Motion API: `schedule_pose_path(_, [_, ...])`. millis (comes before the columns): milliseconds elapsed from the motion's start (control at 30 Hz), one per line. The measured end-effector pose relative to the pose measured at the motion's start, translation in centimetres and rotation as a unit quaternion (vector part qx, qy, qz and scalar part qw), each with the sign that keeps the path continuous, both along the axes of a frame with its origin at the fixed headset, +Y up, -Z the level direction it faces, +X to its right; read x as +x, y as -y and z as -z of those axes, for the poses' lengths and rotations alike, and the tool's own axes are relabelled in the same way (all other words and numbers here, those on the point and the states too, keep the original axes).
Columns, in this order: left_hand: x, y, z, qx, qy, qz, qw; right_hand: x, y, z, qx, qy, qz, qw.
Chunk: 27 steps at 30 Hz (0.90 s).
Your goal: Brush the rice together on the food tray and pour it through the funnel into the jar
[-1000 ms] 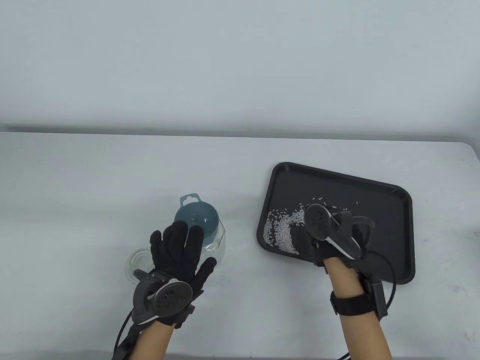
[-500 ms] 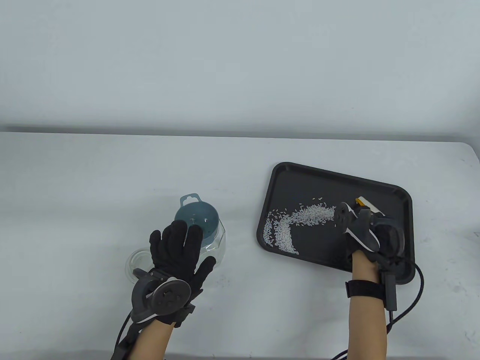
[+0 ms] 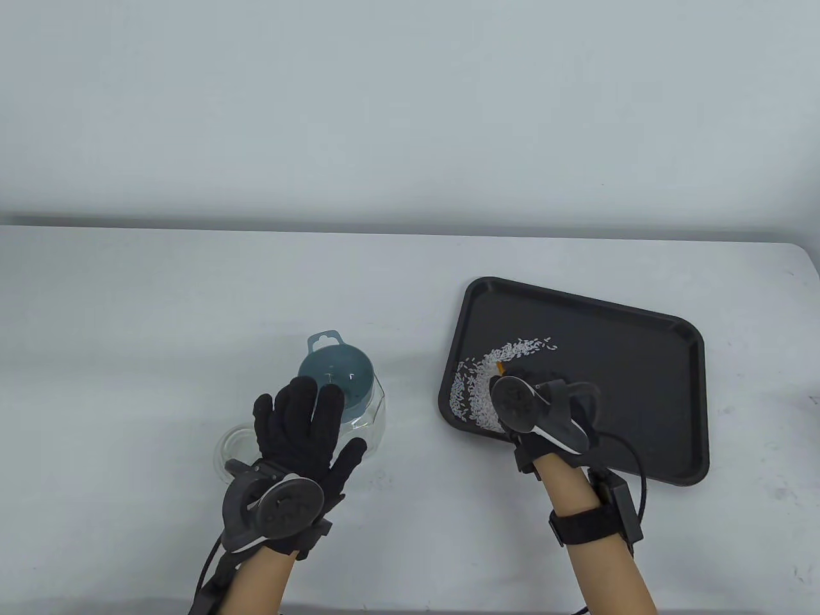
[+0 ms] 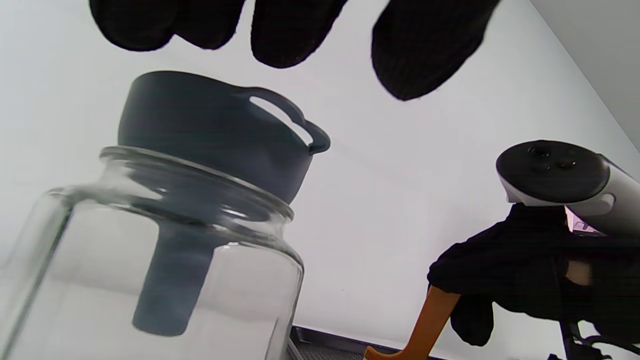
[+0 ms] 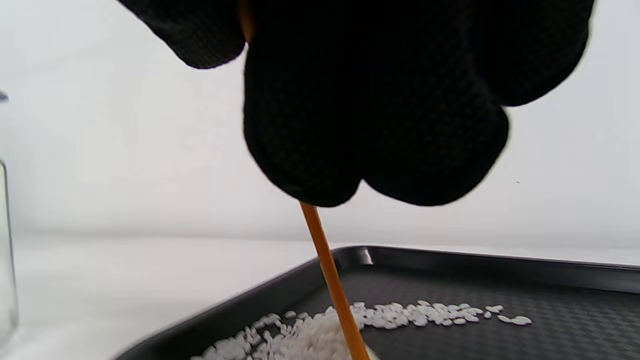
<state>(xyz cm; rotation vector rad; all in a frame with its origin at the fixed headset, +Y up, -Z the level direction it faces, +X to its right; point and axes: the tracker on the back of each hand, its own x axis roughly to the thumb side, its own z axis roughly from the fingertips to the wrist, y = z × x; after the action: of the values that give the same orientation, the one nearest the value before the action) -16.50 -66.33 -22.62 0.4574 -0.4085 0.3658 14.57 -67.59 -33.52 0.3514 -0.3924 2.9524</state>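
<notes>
A black food tray (image 3: 640, 333) lies on the right with white rice (image 3: 477, 391) heaped near its left rim and a thin arc trailing right. My right hand (image 3: 552, 415) is over the tray just right of the heap, fingers (image 5: 375, 125) curled round a brush's orange handle (image 5: 332, 285), whose head is hidden. To the left stands a clear glass jar (image 3: 370, 416) with a blue-grey funnel (image 3: 336, 371) seated in its mouth. My left hand (image 3: 301, 419) lies over the jar's near side, fingers (image 4: 425, 50) straight, just short of the funnel (image 4: 215, 135).
A round clear glass lid (image 3: 229, 451) lies on the white table left of the jar, partly under my left hand. The table's far edge meets a pale wall. The tray's right half (image 3: 653, 410) is bare of rice.
My right hand swung right across the tray, then back left with the brush. The trail of rice now reaches less far right and curves into the heap. The left hand stayed put.
</notes>
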Motion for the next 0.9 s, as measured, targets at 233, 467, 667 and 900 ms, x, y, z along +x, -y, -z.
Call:
schedule_pose_path(233, [0.0, -0.1, 0.0, 0.003, -0.002, -0.006, 1.000, 4.3, -1.6, 1.8, 0.030, 0.109, -0.108, 0.988])
schedule_pose_path(467, [-0.1, -0.1, 0.0, 0.003, -0.001, -0.007, 1.000, 7.0, 4.1, 5.0, -0.070, 0.208, -0.153, 0.964])
schedule_pose_path(667, [-1.0, -0.5, -0.2, 0.010, -0.012, -0.031, 0.999, 2.0, 4.3, 5.3, -0.052, 0.114, -0.150, 0.981])
schedule_pose_path(900, [-1.0, -0.4, -0.1, 0.004, -0.012, -0.027, 1.000, -2.1, 1.3, 2.0, -0.077, -0.032, -0.078, 0.994])
